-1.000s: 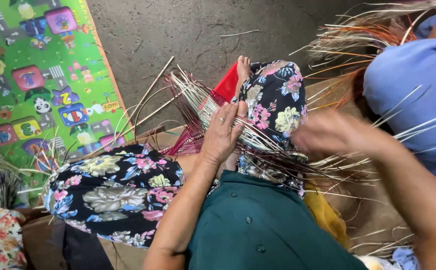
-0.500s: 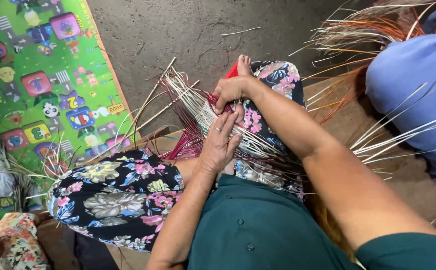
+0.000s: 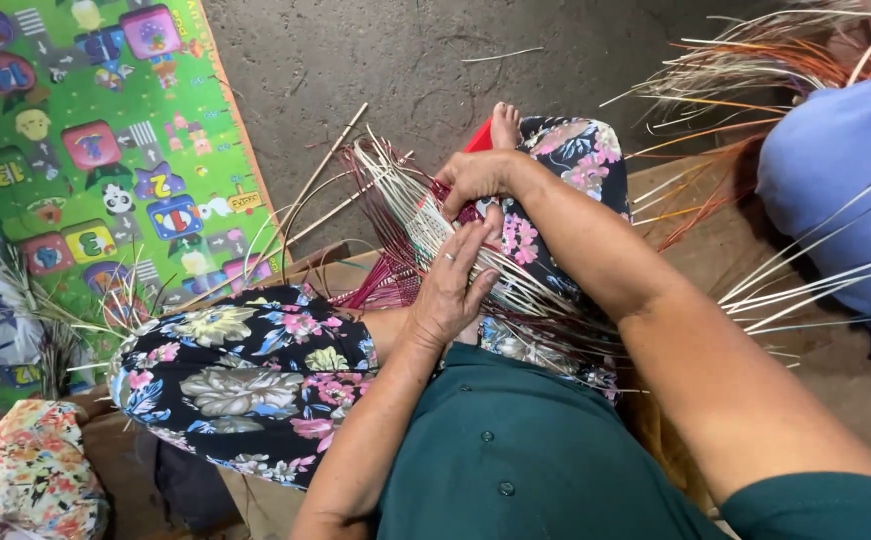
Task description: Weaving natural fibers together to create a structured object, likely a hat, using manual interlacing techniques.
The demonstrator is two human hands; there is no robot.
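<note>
Both hands work pale strips over the lap

Right hand [image 3: 475, 178] fingers pinch the strips [image 3: 425, 215] taut; left hand [image 3: 450, 290] fingers lie pressed together flat on the weave, steadying it on the floral-trousered knee [image 3: 565, 170], above the concrete floor [image 3: 405, 60]

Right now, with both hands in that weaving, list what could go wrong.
1. The long pale cane strips fan out stiffly past the half-woven cane piece; they might whip toward the face or snap if bent hard.
2. The left hand presses flat while the right hand pinches at the top; loosening either could let strands slip.
3. The bare foot lies close to sharp strip ends.
</note>
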